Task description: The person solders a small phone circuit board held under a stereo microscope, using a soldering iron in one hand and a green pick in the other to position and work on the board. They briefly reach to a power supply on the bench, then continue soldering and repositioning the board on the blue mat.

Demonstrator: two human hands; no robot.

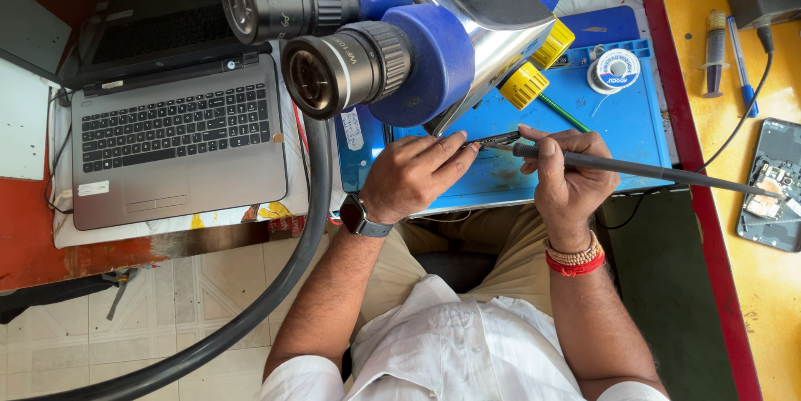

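Below the desk's near edge lies pale tiled floor [209, 284]. On the blue mat [617, 117], the left hand [413, 176] pinches one small dark part [496, 141]; the right hand [567, 180] has its grip pressed around one black iron [651, 171]. Farther off stand one microscope [392, 34], one laptop [175, 134] at the left edge, and one solder spool [616, 69].

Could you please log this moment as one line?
left hand: steadies small dark part | right hand: holds soldering iron | blue mat under microscope

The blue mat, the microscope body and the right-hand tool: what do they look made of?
The blue mat looks like matte rubber or silicone: dull sheen, moulded trays. The microscope body seems polished metal, mirror-bright, with glossy blue painted or plastic housings. The tool in the right hand looks like a black matte plastic or rubber handle; its tip is hidden.
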